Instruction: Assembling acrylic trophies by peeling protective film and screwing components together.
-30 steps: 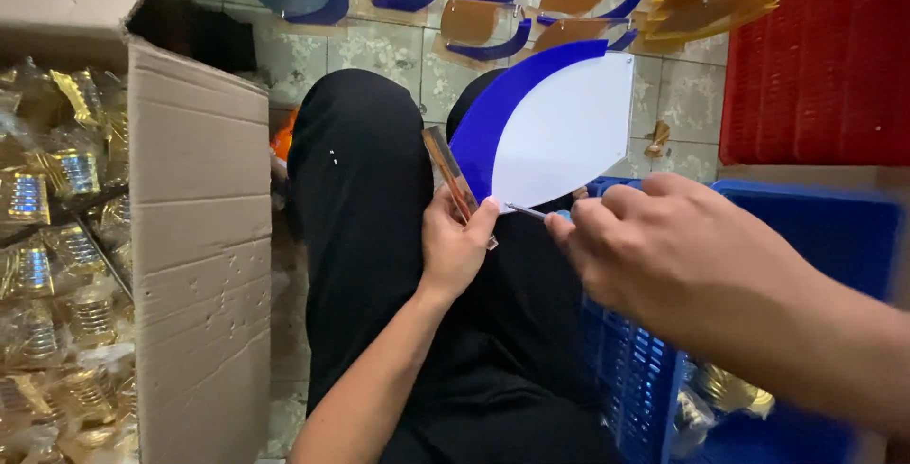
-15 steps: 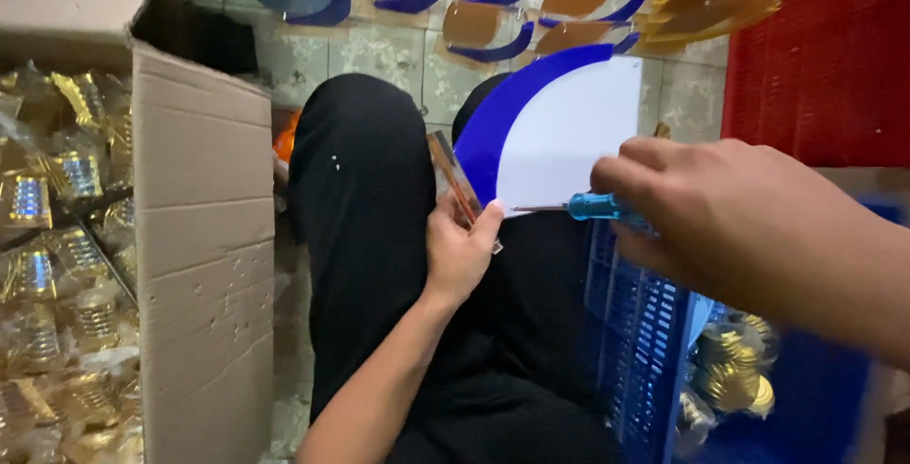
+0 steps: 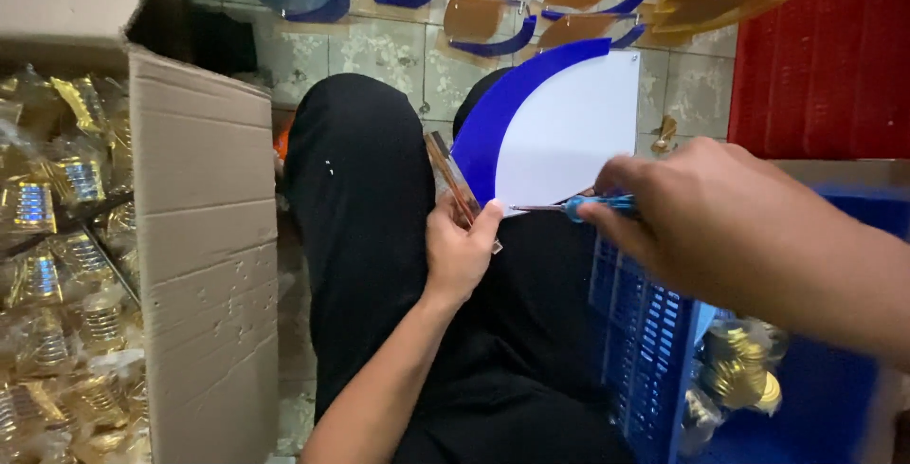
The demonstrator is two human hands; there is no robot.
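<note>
My left hand (image 3: 460,248) rests on my black-trousered knee and grips the lower corner of a white fan-shaped acrylic panel (image 3: 569,132) with a curved blue edge, along with a thin brown clear strip (image 3: 449,180). My right hand (image 3: 706,222) holds a small blue-handled screwdriver (image 3: 578,206). Its metal tip points left at the panel's corner, right beside my left thumb.
An open cardboard box (image 3: 204,265) of gold items in clear wrappers stands at the left. A blue plastic crate (image 3: 654,341) with gold pieces sits at the lower right, a red crate (image 3: 825,56) above it. More blue and amber curved panels (image 3: 493,23) lie on the tiled floor.
My right hand has brought the blue screwdriver in from the right, and its tip now reaches the panel's corner. The left hand and panel have stayed put.
</note>
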